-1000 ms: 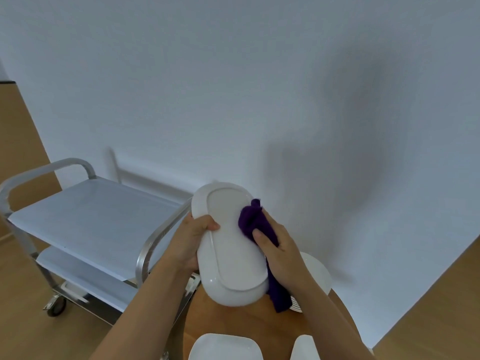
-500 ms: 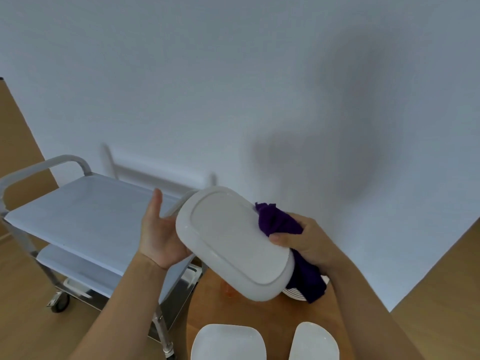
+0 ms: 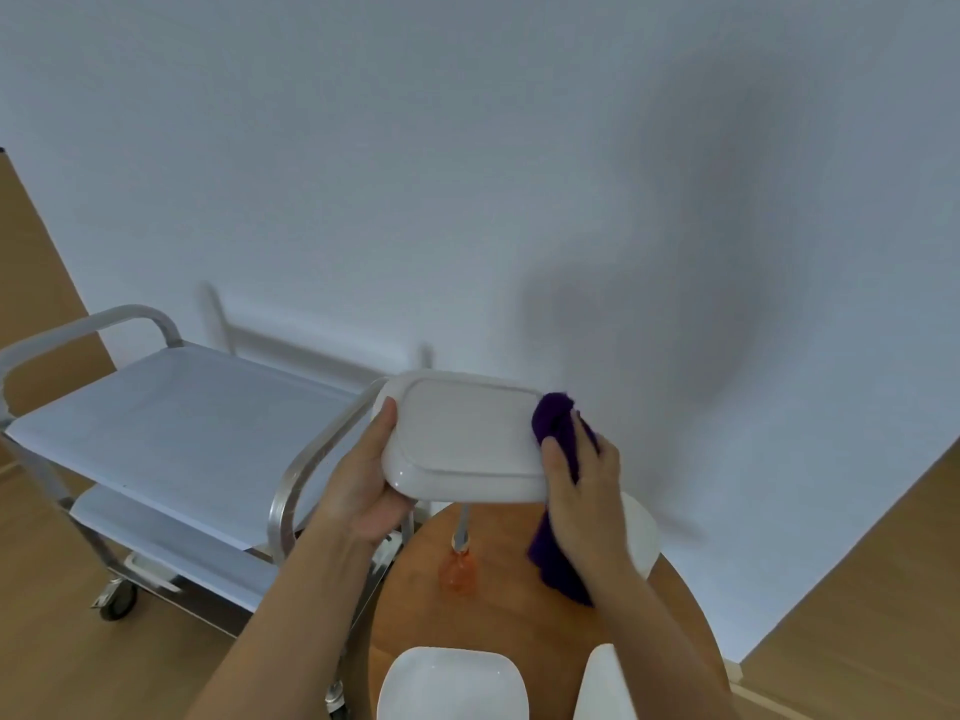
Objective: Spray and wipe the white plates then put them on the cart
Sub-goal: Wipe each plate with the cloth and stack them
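White plate point(image 3: 462, 444), underside up, long axis left-right: left hand point(image 3: 363, 491) grips its left end, nearest the cart point(image 3: 171, 433); right hand point(image 3: 584, 491) pinches purple cloth point(image 3: 558, 423) against its right end.

The place looked like a plain dining or service room, perhaps in a café or a home; which one could not be told. A stainless steel cart point(image 3: 171, 449) on castors with two flat shelves stood against a bare white wall point(image 3: 467, 174). Beside it was a round wooden surface point(image 3: 415, 605) carrying white plates point(image 3: 452, 683), over a light wooden floor point(image 3: 78, 662).
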A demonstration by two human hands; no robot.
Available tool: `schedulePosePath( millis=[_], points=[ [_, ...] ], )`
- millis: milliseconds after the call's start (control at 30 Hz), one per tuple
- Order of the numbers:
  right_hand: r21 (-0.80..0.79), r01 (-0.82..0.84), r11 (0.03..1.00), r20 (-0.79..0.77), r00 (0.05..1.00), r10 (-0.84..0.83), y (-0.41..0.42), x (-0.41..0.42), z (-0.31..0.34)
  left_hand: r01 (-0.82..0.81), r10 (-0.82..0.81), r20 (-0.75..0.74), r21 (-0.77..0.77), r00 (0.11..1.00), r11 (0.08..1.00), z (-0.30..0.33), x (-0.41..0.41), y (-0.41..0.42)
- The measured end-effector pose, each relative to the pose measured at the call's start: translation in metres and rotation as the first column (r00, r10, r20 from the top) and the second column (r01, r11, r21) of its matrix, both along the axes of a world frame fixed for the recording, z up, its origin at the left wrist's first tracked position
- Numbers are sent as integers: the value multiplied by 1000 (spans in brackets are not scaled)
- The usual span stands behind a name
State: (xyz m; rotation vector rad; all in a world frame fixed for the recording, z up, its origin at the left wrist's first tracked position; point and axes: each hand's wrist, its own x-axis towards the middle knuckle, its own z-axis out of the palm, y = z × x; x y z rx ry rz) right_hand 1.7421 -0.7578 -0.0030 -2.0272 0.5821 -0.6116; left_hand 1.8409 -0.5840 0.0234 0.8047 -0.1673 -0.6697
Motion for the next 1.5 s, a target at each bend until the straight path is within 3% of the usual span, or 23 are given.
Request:
schedulePosePath(
  millis=[133,300,367,567,733,833,1000,1067,1133,1200,1233,1267,1333,1367,1433,1467,1500],
  points=[
    [-74,158,985,16,987,-157,42,5,-5,-48,48,15,2,999,999,-2,-27,-34],
    [-333,-73,940,-93,995,44,61,16,1,-54,46,77,105,996,993,-9,-42,-48],
    [-363,-156,919,-142,984,111,65,21,0,-59,47,97,125,994,990,-9,-42,-45],
    [-400,-76,913,-177,984,4,42,31,24,-29,16,137,97,990,995,-10,-52,-39],
    [-364,58,930,-131,985,-112,0,28,27,-19,7,148,79,989,997,-9,-55,-35],
    [-209,115,971,-124,982,-143,-23,10,10,-8,-12,162,125,987,992,-14,-57,-38],
    [-291,118,949,-401,886,-233,-59,-35,-36,8,-39,148,203,988,979,-33,-63,-48],
    [-146,142,979,-494,847,-196,-75,-59,-59,-45,-72,289,381,955,924,-43,-69,-57],
    [248,264,932,-415,898,-144,-84,-78,-77,-122,-197,470,565,860,816,-56,-84,-72],
    [690,289,663,-284,951,-119,-89,-88,-86,-161,-407,589,682,698,713,-70,-102,-90],
    [798,248,549,-239,967,-90,-93,-91,-90,-164,-534,612,733,584,661,-79,-111,-100],
    [850,202,486,-206,977,-47,-97,-93,-94,-198,-675,617,780,404,594,-89,-117,-109],
    [872,157,463,-183,983,12,-105,-100,-103,-330,-862,507,815,7,477,-109,-124,-122],
    [865,170,473,-204,979,22,-108,-105,-108,-387,-855,502,768,-132,511,-118,-127,-127],
    [843,246,478,-277,961,-5,-112,-117,-124,-431,-799,551,677,-241,597,-135,-131,-134],
    [839,278,467,-296,954,-37,-115,-124,-134,-413,-817,532,707,-223,574,-144,-133,-135],
    [842,291,453,-292,954,-71,-116,-131,-144,-348,-843,528,775,-105,528,-154,-135,-134]
  ],
)
